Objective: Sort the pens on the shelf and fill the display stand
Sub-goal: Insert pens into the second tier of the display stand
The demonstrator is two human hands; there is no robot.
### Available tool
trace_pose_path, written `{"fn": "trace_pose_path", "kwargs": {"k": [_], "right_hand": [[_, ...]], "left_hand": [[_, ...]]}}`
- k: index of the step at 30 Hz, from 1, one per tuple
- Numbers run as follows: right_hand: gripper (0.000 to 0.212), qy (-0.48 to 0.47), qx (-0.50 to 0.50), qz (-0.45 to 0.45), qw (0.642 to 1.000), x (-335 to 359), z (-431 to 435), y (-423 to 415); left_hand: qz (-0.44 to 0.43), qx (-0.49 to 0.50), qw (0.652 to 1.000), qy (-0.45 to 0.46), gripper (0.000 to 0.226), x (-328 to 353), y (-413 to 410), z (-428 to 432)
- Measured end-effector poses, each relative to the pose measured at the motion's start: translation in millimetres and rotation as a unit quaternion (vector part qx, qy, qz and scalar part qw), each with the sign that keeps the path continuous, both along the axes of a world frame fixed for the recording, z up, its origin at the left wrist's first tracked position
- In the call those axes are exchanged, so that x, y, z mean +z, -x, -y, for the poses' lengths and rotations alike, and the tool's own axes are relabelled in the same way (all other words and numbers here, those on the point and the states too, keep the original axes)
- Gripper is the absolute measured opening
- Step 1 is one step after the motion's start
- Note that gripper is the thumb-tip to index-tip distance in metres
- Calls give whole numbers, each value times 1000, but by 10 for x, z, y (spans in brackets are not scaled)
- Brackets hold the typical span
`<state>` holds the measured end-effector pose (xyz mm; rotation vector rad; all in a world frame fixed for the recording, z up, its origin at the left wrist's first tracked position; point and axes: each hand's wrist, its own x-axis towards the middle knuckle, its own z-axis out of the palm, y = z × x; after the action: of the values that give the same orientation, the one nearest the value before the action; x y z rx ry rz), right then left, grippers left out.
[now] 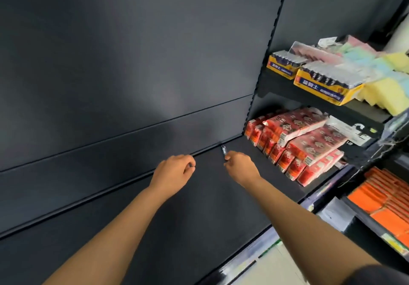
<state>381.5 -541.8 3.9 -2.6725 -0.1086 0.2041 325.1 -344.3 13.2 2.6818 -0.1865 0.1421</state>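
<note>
Both my arms reach over a bare black shelf board toward its back edge. My right hand pinches a small dark pen that sticks up from its fingertips near the back panel. My left hand hovers just to the left, fingers curled in; something small and pale shows at its fingertips, too small to tell what. No display stand is in view.
Red packs are stacked on the same shelf to the right. Above them sit yellow battery boxes and pastel sponges. Orange packs fill a lower shelf at the right. A black back panel rises behind.
</note>
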Motion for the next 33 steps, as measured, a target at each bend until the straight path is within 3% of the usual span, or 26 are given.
{"fn": "trace_pose_path", "kwargs": {"k": [6,10,15,18,20,25,29,33], "right_hand": [[45,85,46,-74,993,-387,67,-539],[59,132,93,-62,985,-552,81,-706],[28,79,152,-66,983,-520,-87,-796],[11,-39,218,-124,967,-419,-377,-716],[11,-111,277,-151,942,-318,-638,-587],[5,-137,446,-112,877,-52,-1413,96],[8,-146,544,-72,823,125,-2033,947],[12,-155,604,-81,778,276,-2610,1968]], "left_hand": [[-36,83,996,15,14,-84,-133,109],[-60,129,989,26,14,-128,-113,216],[-106,200,972,58,16,-176,49,277],[-109,283,936,181,18,-145,162,236],[-84,341,904,246,21,-91,260,149],[-8,439,832,338,23,60,826,-187],[85,531,778,325,4,175,1565,-530],[157,585,726,327,16,204,2596,-953]]}}
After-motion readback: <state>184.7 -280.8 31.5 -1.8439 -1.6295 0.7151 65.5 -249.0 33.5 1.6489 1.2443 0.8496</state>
